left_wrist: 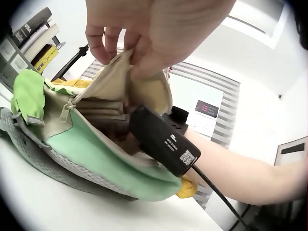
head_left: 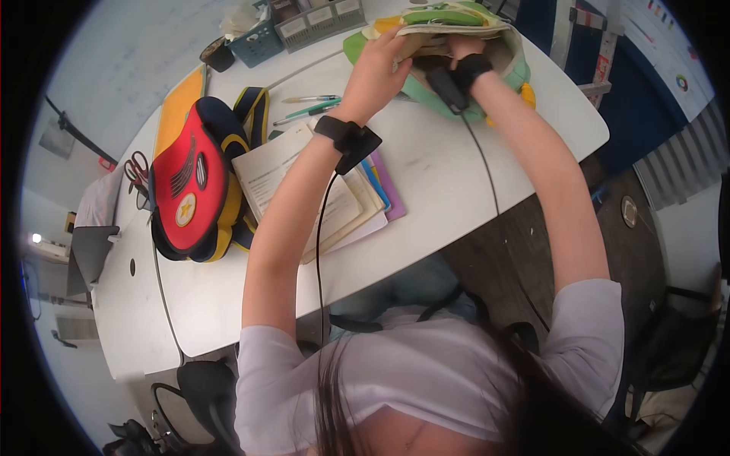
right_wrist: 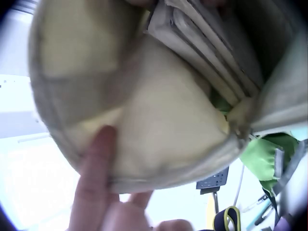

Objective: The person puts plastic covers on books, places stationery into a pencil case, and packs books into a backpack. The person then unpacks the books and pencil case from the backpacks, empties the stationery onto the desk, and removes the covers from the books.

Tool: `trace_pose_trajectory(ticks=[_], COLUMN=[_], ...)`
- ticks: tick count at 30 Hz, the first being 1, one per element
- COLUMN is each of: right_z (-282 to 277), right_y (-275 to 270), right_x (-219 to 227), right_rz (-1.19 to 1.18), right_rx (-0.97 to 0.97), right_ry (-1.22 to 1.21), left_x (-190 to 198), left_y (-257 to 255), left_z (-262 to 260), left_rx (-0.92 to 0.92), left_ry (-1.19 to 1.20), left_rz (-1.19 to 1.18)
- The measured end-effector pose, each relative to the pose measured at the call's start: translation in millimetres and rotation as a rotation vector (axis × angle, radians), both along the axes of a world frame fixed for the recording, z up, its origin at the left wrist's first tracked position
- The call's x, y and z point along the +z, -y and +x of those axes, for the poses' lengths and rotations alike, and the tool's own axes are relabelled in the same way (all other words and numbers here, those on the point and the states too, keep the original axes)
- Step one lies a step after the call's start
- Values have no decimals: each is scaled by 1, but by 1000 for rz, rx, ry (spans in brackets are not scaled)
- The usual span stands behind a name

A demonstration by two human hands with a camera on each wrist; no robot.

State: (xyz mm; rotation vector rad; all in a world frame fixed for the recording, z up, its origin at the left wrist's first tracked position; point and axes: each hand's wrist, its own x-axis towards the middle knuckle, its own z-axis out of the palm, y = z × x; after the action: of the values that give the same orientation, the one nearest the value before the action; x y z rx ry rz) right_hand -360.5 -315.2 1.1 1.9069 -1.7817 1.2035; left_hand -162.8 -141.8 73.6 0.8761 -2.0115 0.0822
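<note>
A green and cream children's backpack (head_left: 430,95) lies unzipped at the table's far edge. My left hand (head_left: 374,80) pinches the cream edge of its opening between thumb and fingers, lifting the fabric in the left wrist view. My right hand (head_left: 465,47) reaches into the bag, with most of its fingers hidden. In the right wrist view, several books (right_wrist: 207,48) stand inside against the cream lining (right_wrist: 159,115). Bits of the right hand show beside them at the top; I cannot tell whether it grips them.
A red and navy backpack (head_left: 190,182) sits on the left of the white table (head_left: 426,201). Near it are papers and notebooks (head_left: 277,163), pens (head_left: 308,110) and scissors (head_left: 137,169). A blue basket (head_left: 255,47) and grey organizer (head_left: 323,24) stand behind. Cables trail from both wrist cameras.
</note>
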Motion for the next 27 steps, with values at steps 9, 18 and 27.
trace_pose_trajectory(ticks=[9, 18, 27], right_z=[-97, -119, -109], right_y=[-86, -114, -232], right_x=[60, 58, 121], right_rz=[818, 682, 771], right_rx=[608, 743, 807], right_ry=[1240, 1584, 1688], left_x=[-21, -40, -50], left_y=[32, 36, 68], left_z=[-22, -29, -3], left_rx=[-66, 31, -114], left_ry=[-162, -47, 42], left_rz=[240, 209, 537])
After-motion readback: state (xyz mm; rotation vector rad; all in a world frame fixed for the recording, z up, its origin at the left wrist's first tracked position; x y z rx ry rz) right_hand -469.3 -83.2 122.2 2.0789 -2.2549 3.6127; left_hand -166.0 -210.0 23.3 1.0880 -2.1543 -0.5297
